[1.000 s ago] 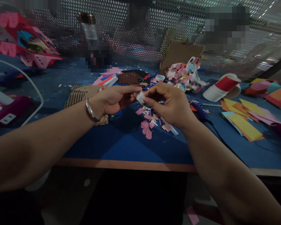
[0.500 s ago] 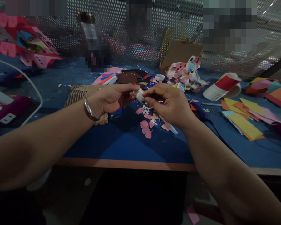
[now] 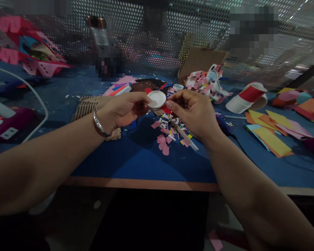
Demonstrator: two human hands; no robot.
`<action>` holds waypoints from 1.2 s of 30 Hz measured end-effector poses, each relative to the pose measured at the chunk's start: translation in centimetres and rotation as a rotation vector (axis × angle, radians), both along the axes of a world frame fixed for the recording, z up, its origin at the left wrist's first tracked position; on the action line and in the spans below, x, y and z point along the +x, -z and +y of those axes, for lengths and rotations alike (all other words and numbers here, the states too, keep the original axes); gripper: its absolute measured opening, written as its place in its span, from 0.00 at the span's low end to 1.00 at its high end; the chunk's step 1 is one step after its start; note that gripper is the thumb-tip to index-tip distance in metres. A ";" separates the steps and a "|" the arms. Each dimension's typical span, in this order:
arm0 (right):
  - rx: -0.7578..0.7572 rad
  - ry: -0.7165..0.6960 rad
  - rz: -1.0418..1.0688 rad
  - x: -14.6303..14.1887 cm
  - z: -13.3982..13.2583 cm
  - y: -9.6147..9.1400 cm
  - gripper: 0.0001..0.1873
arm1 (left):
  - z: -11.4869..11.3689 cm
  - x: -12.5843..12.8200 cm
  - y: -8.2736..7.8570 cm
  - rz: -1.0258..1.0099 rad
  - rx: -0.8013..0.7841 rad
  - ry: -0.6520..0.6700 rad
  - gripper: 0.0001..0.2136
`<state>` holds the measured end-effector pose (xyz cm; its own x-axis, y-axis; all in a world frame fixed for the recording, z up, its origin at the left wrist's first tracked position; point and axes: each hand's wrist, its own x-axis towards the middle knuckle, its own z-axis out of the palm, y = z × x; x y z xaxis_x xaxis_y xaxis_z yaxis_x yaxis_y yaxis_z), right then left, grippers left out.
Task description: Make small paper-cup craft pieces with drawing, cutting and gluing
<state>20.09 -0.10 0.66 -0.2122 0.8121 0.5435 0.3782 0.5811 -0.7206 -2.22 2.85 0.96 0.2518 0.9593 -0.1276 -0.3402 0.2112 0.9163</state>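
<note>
A small round white cup base [image 3: 157, 99] with a raised rim is held up above the table, its flat face turned toward me. Red strips stick out from its upper left and lower right. My left hand [image 3: 132, 106], with a silver bangle at the wrist, pinches the left edge between thumb and fingers. At the right side, my right hand [image 3: 191, 109] is closed with thumb and forefinger at the edge by the lower red strip. Beneath both hands lie pink paper scraps [image 3: 162, 143] and a white strip [image 3: 185, 136].
Corrugated cardboard [image 3: 87, 104] lies behind my left forearm. Stacked paper cups [image 3: 243, 99] rest tilted at the right, near coloured paper sheets [image 3: 273, 139]. A pile of cup cuttings [image 3: 209, 80] sits at the back. A glue gun [image 3: 223, 123] with a cord lies beside my right wrist.
The white cup base has been turned from nearly edge-on to face me, so its round inside and red strips now show. My right hand has shifted slightly right along its edge.
</note>
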 end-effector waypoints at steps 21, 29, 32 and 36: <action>-0.128 -0.020 0.064 -0.6 -0.5 -0.3 0.25 | -0.7 0.0 0.2 -0.071 0.057 0.157 0.11; -0.080 -0.022 0.050 -0.6 -0.5 0.0 0.14 | -0.9 0.3 0.5 -0.008 0.149 0.100 0.09; -0.016 0.002 0.031 -0.6 -0.6 -0.1 0.08 | -0.8 0.5 0.5 0.026 0.226 0.027 0.09; 0.038 0.047 0.042 -0.6 -0.8 -0.2 0.09 | -1.0 0.8 0.4 0.065 0.326 -0.064 0.14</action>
